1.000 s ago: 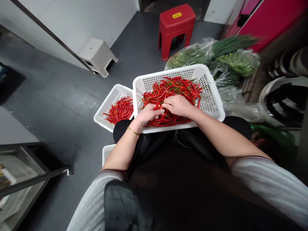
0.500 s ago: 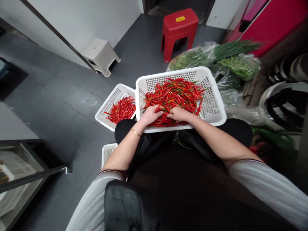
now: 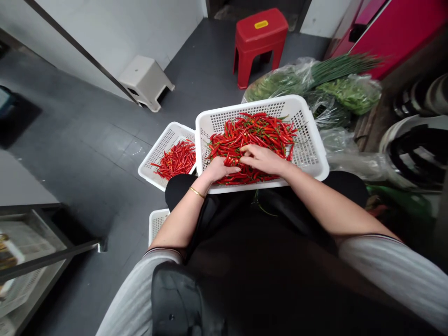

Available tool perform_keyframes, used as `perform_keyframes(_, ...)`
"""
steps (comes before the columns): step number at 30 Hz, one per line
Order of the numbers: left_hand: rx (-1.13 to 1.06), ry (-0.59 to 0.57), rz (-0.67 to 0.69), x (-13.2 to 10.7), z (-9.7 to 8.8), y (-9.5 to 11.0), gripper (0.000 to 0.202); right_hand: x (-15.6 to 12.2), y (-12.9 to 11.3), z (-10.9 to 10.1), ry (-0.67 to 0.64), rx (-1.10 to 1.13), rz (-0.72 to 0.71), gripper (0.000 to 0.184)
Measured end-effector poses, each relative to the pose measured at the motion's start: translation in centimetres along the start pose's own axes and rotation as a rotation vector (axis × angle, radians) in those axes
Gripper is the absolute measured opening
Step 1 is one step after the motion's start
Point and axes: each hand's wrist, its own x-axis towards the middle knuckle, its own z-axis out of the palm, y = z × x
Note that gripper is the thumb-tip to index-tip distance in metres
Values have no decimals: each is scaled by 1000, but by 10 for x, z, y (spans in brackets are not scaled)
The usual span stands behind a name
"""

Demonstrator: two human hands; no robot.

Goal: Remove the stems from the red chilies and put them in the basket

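Note:
A white perforated basket rests across my lap, heaped with red chili peppers, some with green stems. My left hand is inside the basket's near left part, its fingers curled around a few red chilies and its thumb stretched to the right. Just right of it, my right hand hovers over the pile, fingers partly bent and apart, their tips close to the chilies at my left hand. No chili shows clearly in the right hand. A second white basket with red chilies, mostly stemless, sits lower on the left.
Another white basket shows partly beside my left forearm. Ahead stand a grey-white stool and a red stool. Bagged green vegetables lie beyond the basket at right, near round stacked containers. A metal shelf is at left.
My right hand has lifted slightly and its fingers have loosened from the chilies. My left hand has shifted a little, its thumb now extended to the right.

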Motion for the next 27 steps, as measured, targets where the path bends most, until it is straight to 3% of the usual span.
perform_keyframes(3,215,-55,69,-1,0,5,24,5,-6,4,-115,-136,-170,27)
perform_keyframes(5,306,-49,67,-4,-8,7,23,6,-1,-5,-162,-198,-210,25)
perform_keyframes(9,398,120,5,-7,-27,5,31,3,12,-28,-123,-363,-23,27)
perform_keyframes(11,395,147,-7,-5,-30,5,26,3,7,-28,-111,-362,11,29)
perform_keyframes(15,208,205,51,-3,-28,7,20,13,-13,0,-99,-318,-6,47)
perform_keyframes(20,-158,246,-19,-10,-34,4,30,35,2,35,-203,-482,55,33)
perform_keyframes(23,-287,219,-16,-13,-33,1,31,37,18,34,-99,-378,13,25)
perform_keyframes(27,-331,145,2,-9,-16,6,32,27,16,13,94,97,33,22)
